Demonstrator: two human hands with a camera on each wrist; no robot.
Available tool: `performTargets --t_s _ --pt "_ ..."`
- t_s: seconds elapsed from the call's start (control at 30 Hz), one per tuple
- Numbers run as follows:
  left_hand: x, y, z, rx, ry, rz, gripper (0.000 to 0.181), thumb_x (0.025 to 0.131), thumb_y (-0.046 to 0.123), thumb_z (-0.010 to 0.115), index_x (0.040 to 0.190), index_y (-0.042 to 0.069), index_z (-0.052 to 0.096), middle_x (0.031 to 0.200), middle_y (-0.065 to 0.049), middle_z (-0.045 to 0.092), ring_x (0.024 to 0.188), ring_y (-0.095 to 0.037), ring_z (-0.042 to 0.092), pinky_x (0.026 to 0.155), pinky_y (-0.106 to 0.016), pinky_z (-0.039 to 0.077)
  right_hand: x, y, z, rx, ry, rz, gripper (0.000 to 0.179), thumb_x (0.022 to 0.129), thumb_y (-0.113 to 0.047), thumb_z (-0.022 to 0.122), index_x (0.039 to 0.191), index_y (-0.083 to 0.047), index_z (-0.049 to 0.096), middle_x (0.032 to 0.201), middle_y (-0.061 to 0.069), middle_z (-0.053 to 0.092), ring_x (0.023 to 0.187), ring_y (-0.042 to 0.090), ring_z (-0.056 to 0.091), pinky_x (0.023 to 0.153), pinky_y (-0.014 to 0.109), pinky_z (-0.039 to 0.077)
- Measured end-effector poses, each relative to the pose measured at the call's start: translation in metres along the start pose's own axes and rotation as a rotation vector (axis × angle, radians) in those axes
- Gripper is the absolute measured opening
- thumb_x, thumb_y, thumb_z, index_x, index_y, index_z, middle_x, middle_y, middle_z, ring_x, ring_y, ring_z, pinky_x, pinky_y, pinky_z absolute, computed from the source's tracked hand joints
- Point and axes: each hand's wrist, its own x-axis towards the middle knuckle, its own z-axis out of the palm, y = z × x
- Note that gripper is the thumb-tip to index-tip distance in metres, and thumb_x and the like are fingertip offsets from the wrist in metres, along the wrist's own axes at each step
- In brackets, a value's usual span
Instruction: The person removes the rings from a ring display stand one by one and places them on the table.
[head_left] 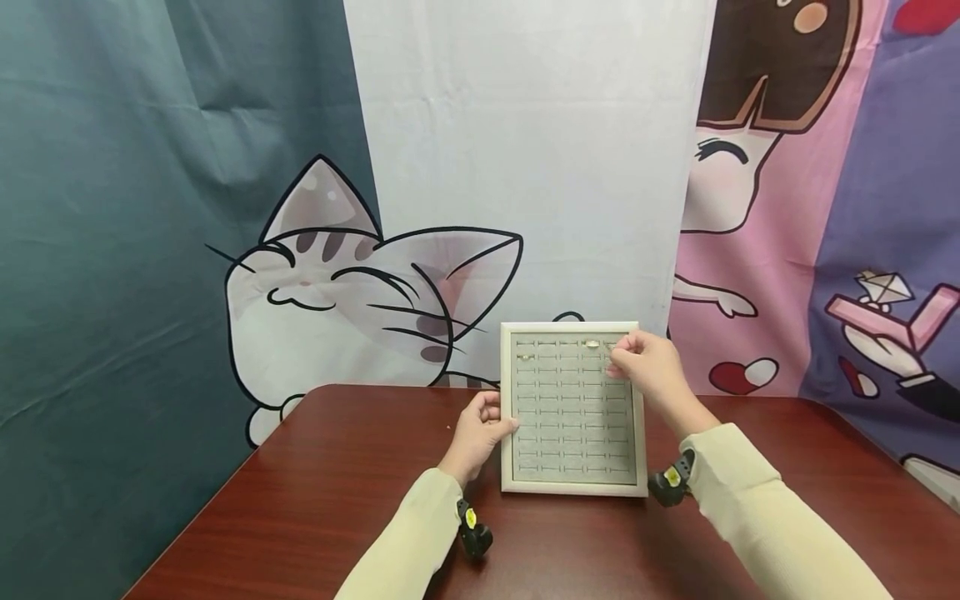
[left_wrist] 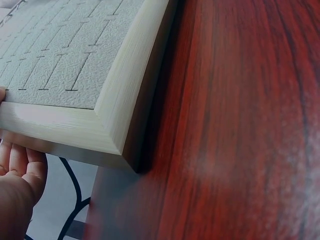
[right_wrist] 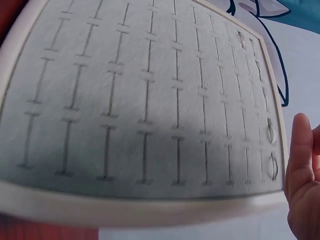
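Gripping left hand [head_left: 474,433]: fingers round frame [head_left: 570,488], nine o'clock
Right hand [head_left: 654,363]: near ring [head_left: 592,343], two o'clock; cannot tell finger grip
Sticker [head_left: 671,477]: four o'clock, illegibly small

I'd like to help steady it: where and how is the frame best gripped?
Probably low on the right side of the frame, coming from the right, thumb in front, fingers behind. Its raised border lies outside the slots, the left hand holds the opposite side, and the right hand is up by the top right corner.
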Motion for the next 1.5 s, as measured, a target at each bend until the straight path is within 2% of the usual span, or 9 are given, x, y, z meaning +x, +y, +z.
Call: performTargets --t_s 0.1,0.33,0.5,0.63,0.67,0.77,0.9,1.37,1.5 --pt "0.0 -0.001 0.0 -0.001 -0.001 0.001 0.04 0.076 -0.003 0.064 0.113 -0.001 0.048 0.086 -0.007 0.063 0.071 -0.009 0.061 0.069 -0.025 0.051 -0.008 0.007 -0.009 0.055 0.005 0.024 0.007 0.079 -0.005 0.051 0.078 0.002 0.052 0.066 -0.004 0.054 0.059 0.002 0.059 0.06 0.022 0.053" --pt "0.0 -0.004 -0.002 -0.004 0.01 0.012 0.039 0.075 -0.004 0.064 0.111 -0.001 0.049 0.084 -0.006 0.063 0.07 -0.009 0.06 0.067 -0.025 0.05 -0.026 0.035 -0.033 0.029 0.016 0.053 0.01 0.079 -0.008 0.053 0.077 0.002 0.052 0.067 -0.004 0.056 0.061 0.003 0.06 0.062 0.024 0.053" --pt "0.009 -0.018 -0.003 -0.018 0.007 0.003 0.042 0.075 -0.002 0.066 0.113 0.001 0.049 0.087 -0.006 0.063 0.071 -0.009 0.061 0.067 -0.026 0.051 -0.034 0.068 -0.048 0.107 -0.007 0.066 0.01 0.08 -0.009 0.055 0.075 0.0 0.054 0.073 0.0 0.058 0.062 0.006 0.061 0.062 0.024 0.053" --pt "0.012 -0.026 -0.003 -0.008 0.02 0.005 0.042 0.075 -0.001 0.066 0.113 0.003 0.049 0.087 -0.007 0.063 0.071 -0.01 0.061 0.068 -0.026 0.051 -0.045 0.078 -0.055 0.085 -0.027 0.085 0.01 0.081 -0.009 0.055 0.076 0.0 0.055 0.071 -0.001 0.059 0.062 0.006 0.061 0.062 0.024 0.053" --pt "0.012 -0.026 -0.003 -0.003 0.02 0.01 0.042 0.075 -0.001 0.066 0.113 0.003 0.049 0.087 -0.006 0.063 0.071 -0.01 0.061 0.068 -0.026 0.051 -0.049 0.074 -0.057 0.034 -0.032 0.108 0.011 0.082 -0.01 0.055 0.076 0.0 0.054 0.071 -0.003 0.058 0.062 0.005 0.061 0.064 0.024 0.053" --pt "0.007 -0.014 -0.002 0.001 0.016 0.009 0.041 0.075 -0.003 0.065 0.113 0.001 0.049 0.086 -0.007 0.062 0.071 -0.01 0.06 0.069 -0.026 0.051 -0.057 0.072 -0.062 -0.011 -0.044 0.12 0.012 0.084 -0.01 0.053 0.077 0.0 0.055 0.067 -0.005 0.058 0.062 0.004 0.062 0.063 0.023 0.053" --pt "0.001 0.001 0.0 0.003 0.007 -0.005 0.041 0.076 -0.004 0.064 0.113 -0.001 0.048 0.087 -0.008 0.062 0.07 -0.009 0.059 0.069 -0.026 0.05 -0.064 0.075 -0.067 -0.026 -0.066 0.143 0.01 0.083 -0.008 0.054 0.078 0.001 0.055 0.067 -0.004 0.058 0.061 0.005 0.062 0.063 0.025 0.054" --pt "0.0 -0.003 0.0 -0.005 0.011 -0.011 0.041 0.076 -0.004 0.064 0.113 -0.001 0.049 0.086 -0.007 0.062 0.07 -0.009 0.058 0.068 -0.025 0.05 -0.087 0.099 -0.072 0.067 -0.174 0.241 0.006 0.082 -0.002 0.054 0.08 0.004 0.054 0.069 0.001 0.058 0.059 0.006 0.06 0.062 0.028 0.054" --pt "0.0 -0.003 0.001 -0.007 0.014 -0.013 0.04 0.076 -0.004 0.064 0.113 0.0 0.049 0.086 -0.007 0.062 0.07 -0.009 0.059 0.069 -0.025 0.05 -0.091 0.105 -0.073 0.117 -0.24 0.255 0.005 0.082 -0.001 0.054 0.078 0.002 0.055 0.072 0.0 0.058 0.063 0.006 0.059 0.064 0.028 0.054"
